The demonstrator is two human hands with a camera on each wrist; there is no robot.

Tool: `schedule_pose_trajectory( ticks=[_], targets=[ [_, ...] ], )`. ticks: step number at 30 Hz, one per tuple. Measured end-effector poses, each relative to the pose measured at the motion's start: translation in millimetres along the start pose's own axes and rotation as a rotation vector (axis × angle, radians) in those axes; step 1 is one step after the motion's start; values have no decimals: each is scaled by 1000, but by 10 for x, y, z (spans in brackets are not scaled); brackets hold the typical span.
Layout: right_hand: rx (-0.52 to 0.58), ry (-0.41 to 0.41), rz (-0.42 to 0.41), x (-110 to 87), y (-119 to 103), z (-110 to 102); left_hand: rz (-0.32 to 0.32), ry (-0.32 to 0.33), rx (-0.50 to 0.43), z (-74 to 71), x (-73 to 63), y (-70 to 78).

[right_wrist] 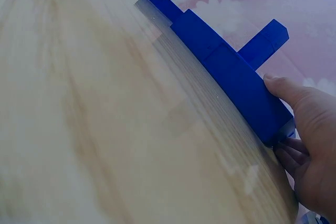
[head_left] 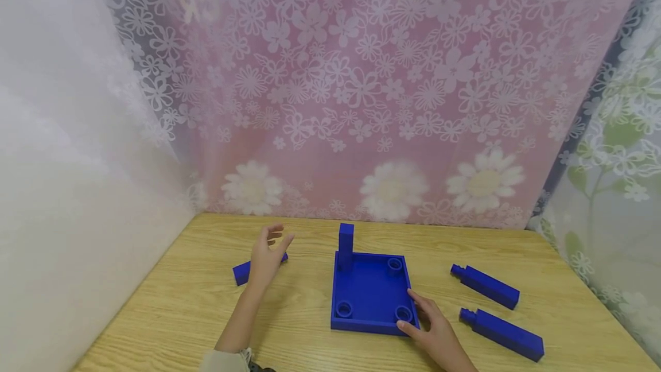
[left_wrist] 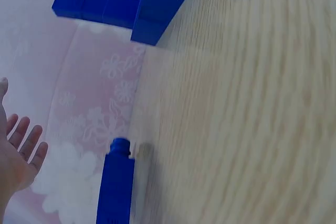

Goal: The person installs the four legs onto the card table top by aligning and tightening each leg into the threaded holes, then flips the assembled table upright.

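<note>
While the right hand (head_left: pixel 432 333) grips the near right corner of the blue tray (head_left: pixel 365 290), thumb over the rim and fingers along the outer wall, we see the left hand (head_left: pixel 265 259) spread loosely, holding nothing, above the loose left post (head_left: pixel 241 274). Tray sits mid-table, walls up; one upright post (head_left: pixel 346 241) stands at its far left corner. Three round sockets bare: far right (head_left: pixel 395 266), near left (head_left: pixel 343 309), near right (head_left: pixel 403 314). Two more necked posts lie to the right, the far one (head_left: pixel 488 286) and the near one (head_left: pixel 508 334). We'd call the step post-fitting, one in, three out. We can't tell if the left hand touches its post; the left wrist view suggests it is apart. Next move, we judge, calls for pinching that post, turning its neck down and lining it up over a socket, tray braced.
</note>
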State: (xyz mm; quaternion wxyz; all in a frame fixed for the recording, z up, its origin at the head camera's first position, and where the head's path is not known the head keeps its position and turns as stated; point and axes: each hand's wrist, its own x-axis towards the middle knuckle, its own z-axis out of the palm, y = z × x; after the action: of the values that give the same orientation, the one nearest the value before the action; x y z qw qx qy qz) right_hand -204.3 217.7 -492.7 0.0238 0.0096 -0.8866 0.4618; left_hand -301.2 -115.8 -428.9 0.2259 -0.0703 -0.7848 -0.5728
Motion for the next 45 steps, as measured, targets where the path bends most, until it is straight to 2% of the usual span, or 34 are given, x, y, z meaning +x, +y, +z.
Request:
schedule_pose_trajectory(
  ticks=[5,8,12,15,19,24,29,34,40,45],
  targets=[
    [-1,-2,4,4,9,4,-61,8,13,-194,-21,-117],
    [-1,-5,9,4,17,7,-58,33,26,-288,-56,-203],
    [-2,-8,10,-2,15,5,-8,98,71,-385,-99,-350],
    [-4,-8,9,-10,9,0,-1,112,126,-453,-129,-436],
    [-7,-7,7,-13,9,-1,-18,81,197,-535,-179,-543],
    [-8,-5,-2,-5,14,-3,-54,14,286,-611,-237,-753],
    [-8,1,-1,3,22,-5,-52,-33,276,-641,-248,-917],
    [-6,1,1,3,33,3,-64,-66,243,-665,-273,-973],
    [-2,-1,12,4,25,15,-95,-104,269,-689,-277,-994],
    [2,-7,9,3,9,12,-115,-108,279,-698,-287,-978]
  ],
)
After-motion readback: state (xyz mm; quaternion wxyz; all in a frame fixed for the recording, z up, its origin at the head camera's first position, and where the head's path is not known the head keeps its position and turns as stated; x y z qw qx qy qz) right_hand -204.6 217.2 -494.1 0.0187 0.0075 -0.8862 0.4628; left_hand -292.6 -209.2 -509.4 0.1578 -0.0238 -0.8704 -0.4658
